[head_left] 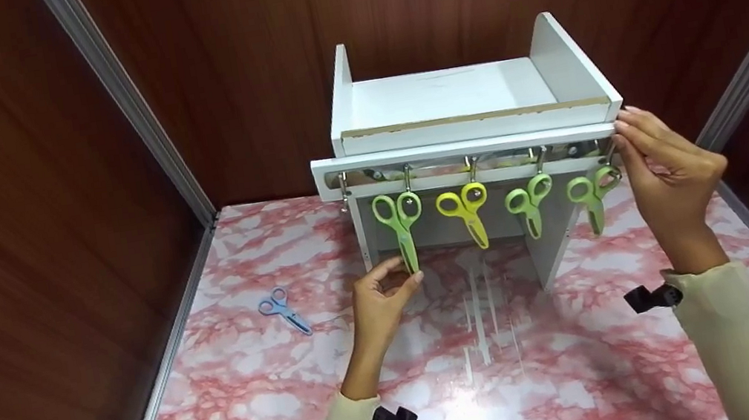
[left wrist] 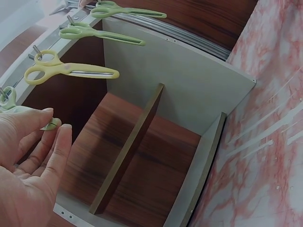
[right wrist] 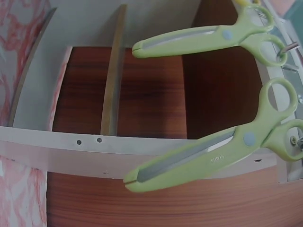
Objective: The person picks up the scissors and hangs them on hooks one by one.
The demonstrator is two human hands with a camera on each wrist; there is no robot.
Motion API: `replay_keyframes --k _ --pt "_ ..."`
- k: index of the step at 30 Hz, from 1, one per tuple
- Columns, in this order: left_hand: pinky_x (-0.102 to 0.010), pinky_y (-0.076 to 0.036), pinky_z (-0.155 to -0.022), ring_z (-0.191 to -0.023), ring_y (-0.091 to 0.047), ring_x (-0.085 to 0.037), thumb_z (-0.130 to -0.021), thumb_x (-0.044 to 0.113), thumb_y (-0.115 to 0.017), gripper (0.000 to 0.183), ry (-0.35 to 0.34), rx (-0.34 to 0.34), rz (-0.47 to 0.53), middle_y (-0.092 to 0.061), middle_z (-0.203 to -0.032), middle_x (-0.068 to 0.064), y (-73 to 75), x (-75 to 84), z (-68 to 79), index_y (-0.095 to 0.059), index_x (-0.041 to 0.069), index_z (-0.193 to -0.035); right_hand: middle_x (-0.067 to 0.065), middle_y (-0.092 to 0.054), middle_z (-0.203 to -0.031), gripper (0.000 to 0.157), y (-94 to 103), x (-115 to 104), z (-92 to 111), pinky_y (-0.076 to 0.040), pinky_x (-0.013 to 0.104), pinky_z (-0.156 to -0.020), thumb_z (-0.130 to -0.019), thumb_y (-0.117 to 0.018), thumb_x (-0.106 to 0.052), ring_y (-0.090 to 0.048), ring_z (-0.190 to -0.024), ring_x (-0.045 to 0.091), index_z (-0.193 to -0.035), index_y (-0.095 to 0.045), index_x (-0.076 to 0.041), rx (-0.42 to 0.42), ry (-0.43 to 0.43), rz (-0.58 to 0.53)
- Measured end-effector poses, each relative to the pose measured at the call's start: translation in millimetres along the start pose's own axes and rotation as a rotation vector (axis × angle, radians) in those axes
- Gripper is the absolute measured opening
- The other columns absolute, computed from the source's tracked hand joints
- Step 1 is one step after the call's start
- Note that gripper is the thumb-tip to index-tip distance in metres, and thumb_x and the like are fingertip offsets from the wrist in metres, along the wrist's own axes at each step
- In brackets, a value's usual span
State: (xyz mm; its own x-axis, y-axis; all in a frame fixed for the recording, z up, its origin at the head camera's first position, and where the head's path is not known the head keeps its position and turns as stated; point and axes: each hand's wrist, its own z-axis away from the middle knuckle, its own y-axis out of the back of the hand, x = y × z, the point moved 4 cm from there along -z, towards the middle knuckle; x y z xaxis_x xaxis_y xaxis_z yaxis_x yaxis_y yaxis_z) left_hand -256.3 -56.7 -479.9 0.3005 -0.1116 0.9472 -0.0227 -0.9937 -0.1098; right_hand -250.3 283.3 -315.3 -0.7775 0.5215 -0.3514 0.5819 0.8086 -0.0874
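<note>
Green scissors [head_left: 401,224] hang by a handle loop from a hook on the white hook rail [head_left: 470,148]. My left hand [head_left: 383,300] pinches their blade tip between thumb and fingers; in the left wrist view, the tip [left wrist: 51,124] pokes out past the fingertips. At the rail's right end, my right hand [head_left: 670,155] grips the edge, thumb in front and fingers over the top. Yellow scissors [head_left: 468,206] hang beside the green pair. Farther right are two more green pairs, one in the middle [head_left: 531,204] and one [head_left: 594,194] close by the right hand.
The rail is at the front of a white shelf unit [head_left: 576,58] with raised sides. Blue scissors [head_left: 283,312] lie on the red-and-white marbled table [head_left: 256,409] at left. Another hook [head_left: 343,183] is at the rail's left end. Brown wood-grain walls [head_left: 247,72] stand around.
</note>
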Motion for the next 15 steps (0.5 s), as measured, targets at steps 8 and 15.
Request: replay_keyframes --k 8,15 --pt "-0.022 -0.058 -0.071 -0.084 -0.069 -0.035 -0.086 -0.009 -0.075 0.024 -0.012 -0.015 0.008 -0.072 -0.095 -0.023 -2.9 19.0 5.7 -0.070 -0.014 -0.108 0.028 -0.073 -0.097 0.017 -0.9 0.8 0.2 -0.057 0.039 -0.095 -0.077 -0.078 0.019 -0.072 -0.100 0.040 -0.090 -0.079 0.008 0.013 -0.003 -0.025" --pt "-0.020 -0.057 -0.071 -0.081 -0.068 -0.020 -0.085 -0.008 -0.076 0.024 0.003 -0.012 0.015 -0.072 -0.095 -0.021 -4.1 14.4 4.4 -0.070 -0.014 -0.108 0.028 -0.073 -0.097 0.016 -0.9 1.1 0.0 -0.058 0.038 -0.094 -0.077 -0.077 0.019 -0.072 -0.100 0.040 -0.089 -0.078 0.008 0.014 -0.005 -0.026"
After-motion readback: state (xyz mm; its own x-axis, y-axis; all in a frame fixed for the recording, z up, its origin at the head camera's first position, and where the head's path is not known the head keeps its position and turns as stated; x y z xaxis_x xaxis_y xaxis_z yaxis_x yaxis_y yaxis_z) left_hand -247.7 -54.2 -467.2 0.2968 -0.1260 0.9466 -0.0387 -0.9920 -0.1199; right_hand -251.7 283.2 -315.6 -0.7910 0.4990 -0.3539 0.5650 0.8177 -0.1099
